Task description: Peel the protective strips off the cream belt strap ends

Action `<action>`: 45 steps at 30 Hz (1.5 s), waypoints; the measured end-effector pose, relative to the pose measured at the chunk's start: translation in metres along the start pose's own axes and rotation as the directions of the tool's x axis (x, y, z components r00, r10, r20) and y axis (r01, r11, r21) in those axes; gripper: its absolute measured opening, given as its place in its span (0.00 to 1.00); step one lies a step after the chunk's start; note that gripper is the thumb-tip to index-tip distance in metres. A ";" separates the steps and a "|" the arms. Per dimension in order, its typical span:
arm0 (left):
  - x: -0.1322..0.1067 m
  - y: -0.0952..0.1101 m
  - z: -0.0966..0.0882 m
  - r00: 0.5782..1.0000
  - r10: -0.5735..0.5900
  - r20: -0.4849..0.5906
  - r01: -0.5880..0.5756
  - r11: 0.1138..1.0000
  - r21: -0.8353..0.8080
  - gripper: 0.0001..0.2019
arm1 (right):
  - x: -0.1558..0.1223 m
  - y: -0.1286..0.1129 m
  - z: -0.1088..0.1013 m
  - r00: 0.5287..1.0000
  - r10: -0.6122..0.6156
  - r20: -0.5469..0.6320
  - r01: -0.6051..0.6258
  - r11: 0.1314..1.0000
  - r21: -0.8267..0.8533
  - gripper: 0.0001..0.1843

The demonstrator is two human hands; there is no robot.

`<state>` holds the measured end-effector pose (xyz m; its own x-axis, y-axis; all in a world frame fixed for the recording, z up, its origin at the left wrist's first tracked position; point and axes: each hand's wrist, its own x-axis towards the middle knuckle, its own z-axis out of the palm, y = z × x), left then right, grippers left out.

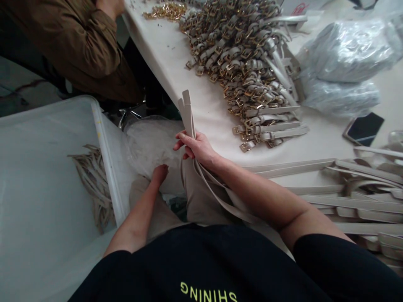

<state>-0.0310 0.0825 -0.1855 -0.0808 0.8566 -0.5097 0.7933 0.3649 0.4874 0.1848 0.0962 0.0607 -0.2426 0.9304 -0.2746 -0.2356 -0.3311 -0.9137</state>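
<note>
Between the thumb and fingers of my right hand [199,147], a few flat beige straps [188,112] are gripped. Their ends stick up above the hand, and the long parts hang down and trail back under my forearm. My left hand [160,174] is low over my lap, its fingers curled in beside a clear plastic bag [151,142]. What those fingers hold, if anything, is hidden. Beyond my right hand, a big heap of beige buckle straps [239,54] with gold buckles lies on the table [170,63].
A large white bin [108,167] on the left holds loose strap pieces [94,184]. Long straps [355,201] are piled at right. Clear-wrapped bundles [349,54], a phone [364,129] and loose gold buckles [166,11] lie on the table. A person in a brown jacket [85,42] sits at upper left.
</note>
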 end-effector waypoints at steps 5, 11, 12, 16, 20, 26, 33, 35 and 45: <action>-0.024 -0.002 -0.040 0.994 -0.034 -0.102 0.011 0.975 -0.220 0.26 | -0.001 -0.003 0.003 1.000 0.020 -0.012 -0.020 0.999 -0.031 0.08; -0.076 0.007 -0.085 0.952 -0.052 -0.300 -0.164 0.743 -0.649 0.21 | -0.003 -0.004 0.006 0.995 0.081 0.052 -0.078 0.995 -0.056 0.05; -0.088 0.011 -0.093 0.939 -0.045 -0.340 -0.226 0.666 -0.711 0.20 | -0.003 -0.004 0.006 0.994 0.089 0.069 -0.085 0.994 -0.065 0.05; -0.135 0.031 -0.128 0.845 0.148 -0.515 -0.474 0.652 -0.591 0.17 | -0.005 -0.004 0.008 0.988 0.083 0.127 -0.073 0.994 -0.085 0.04; -0.172 0.052 -0.156 0.625 0.391 -0.676 -0.653 0.736 -0.178 0.14 | -0.010 -0.001 0.012 0.974 0.101 0.201 -0.087 0.993 -0.076 0.04; -0.191 0.080 -0.172 0.430 0.649 -0.627 -0.738 0.653 0.170 0.11 | -0.022 0.000 0.017 0.935 0.076 0.347 -0.079 0.997 -0.004 0.09; -0.193 0.097 -0.170 0.229 0.803 -0.550 -0.795 0.480 0.370 0.10 | -0.025 0.008 0.025 0.869 0.150 0.472 -0.130 0.989 -0.075 0.09; -0.193 0.098 -0.170 0.223 0.777 -0.588 -0.760 0.517 0.395 0.07 | -0.024 0.008 0.028 0.950 0.076 0.303 -0.063 0.997 -0.052 0.06; -0.184 0.104 -0.169 0.269 0.753 -0.600 -0.655 0.600 0.459 0.03 | -0.039 0.005 0.041 0.934 0.070 0.351 -0.025 0.991 -0.130 0.07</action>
<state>-0.0357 0.0246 0.0785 0.2131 0.7246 0.6554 0.8061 -0.5094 0.3011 0.1548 0.0515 0.0788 -0.5736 0.7905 -0.2148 -0.1051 -0.3312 -0.9377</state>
